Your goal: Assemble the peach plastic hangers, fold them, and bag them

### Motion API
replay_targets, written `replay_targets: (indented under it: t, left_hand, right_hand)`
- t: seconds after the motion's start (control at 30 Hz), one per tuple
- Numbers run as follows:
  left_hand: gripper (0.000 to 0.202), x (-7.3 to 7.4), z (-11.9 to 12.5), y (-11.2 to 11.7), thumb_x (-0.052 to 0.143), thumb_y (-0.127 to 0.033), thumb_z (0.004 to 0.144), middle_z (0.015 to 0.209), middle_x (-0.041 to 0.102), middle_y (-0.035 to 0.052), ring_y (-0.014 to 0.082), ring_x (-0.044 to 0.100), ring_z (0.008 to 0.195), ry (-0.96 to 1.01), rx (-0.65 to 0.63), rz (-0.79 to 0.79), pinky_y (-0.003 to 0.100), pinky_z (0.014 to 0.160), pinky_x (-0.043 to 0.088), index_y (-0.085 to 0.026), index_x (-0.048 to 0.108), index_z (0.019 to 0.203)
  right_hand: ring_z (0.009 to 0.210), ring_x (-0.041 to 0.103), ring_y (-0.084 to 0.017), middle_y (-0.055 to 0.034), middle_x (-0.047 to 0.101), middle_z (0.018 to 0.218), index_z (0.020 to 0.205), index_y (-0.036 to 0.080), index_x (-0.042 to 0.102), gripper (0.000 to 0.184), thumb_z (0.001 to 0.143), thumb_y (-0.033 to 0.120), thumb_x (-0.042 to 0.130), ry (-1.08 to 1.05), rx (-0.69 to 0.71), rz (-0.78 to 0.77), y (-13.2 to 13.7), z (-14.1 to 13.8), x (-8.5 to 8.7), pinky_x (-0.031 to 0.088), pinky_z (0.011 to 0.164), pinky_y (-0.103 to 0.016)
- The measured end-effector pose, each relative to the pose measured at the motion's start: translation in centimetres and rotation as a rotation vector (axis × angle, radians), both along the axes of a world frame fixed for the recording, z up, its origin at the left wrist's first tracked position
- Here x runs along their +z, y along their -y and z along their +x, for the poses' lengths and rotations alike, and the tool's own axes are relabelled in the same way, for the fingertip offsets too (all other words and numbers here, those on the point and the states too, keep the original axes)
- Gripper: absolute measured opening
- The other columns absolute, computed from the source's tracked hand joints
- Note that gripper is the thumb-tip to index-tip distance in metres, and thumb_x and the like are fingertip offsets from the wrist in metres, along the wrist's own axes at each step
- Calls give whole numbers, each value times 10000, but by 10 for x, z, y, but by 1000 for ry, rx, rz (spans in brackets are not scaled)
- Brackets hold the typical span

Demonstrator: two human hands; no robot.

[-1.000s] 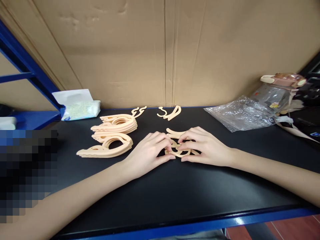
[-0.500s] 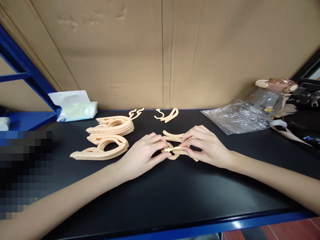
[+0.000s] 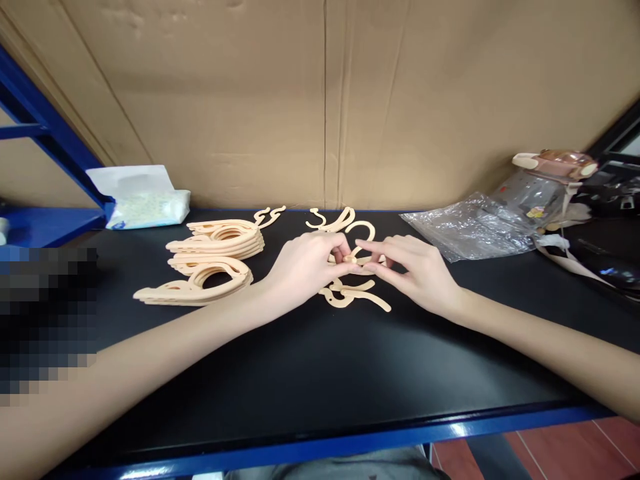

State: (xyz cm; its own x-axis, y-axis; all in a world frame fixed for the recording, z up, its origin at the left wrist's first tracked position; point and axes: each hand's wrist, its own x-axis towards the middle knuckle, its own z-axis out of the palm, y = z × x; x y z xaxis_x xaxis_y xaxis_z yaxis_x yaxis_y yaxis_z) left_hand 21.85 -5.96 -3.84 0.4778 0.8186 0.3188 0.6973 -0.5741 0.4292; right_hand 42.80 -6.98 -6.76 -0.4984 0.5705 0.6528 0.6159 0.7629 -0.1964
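Note:
In front of me, above the black table, a beige plastic hanger hook stands up between my hands, its curved end upward. My left hand pinches its base between thumb and fingers. From the other side, my right hand grips the same piece, thumb and forefinger around its lower part; the exact contact is partly hidden. Just below my fingers, several loose beige hanger pieces lie on the table, some overlapping. Behind the left hand, more curved pieces rest near the back edge.
Stacks of folded beige hangers stand at left, with two small hooked pieces behind them. A tissue pack sits at the back left. On the right lie a clear plastic bag and a strapped bottle. Cardboard closes the back.
Both hands have lifted and shifted slightly away from me. The held hook has turned from lying flat to upright, and the loose pieces beneath are more exposed. The view has tilted slightly downward.

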Motion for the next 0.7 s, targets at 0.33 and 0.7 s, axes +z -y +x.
replay_targets:
  t: [0.33,0.7]
  left_hand:
    - [129,-10,3,-9,600,-333,887,786,640,-35,127,580,712,-20,-133,13,230,594,369,-215,651,876]
    - [155,-10,5,-3,592,-293,911,802,622,-16,147,584,781,-249,-165,269,220,550,339,-175,601,811]
  right_hand:
    - [822,677,-187,-28,728,891,854,200,708,231,774,417,720,-494,174,-725,-10,-3,-1,528,786,-352]
    - [792,643,-141,1,663,878,863,198,592,241,753,351,742,-507,247,-804,-9,-6,-2,535,766,-328]
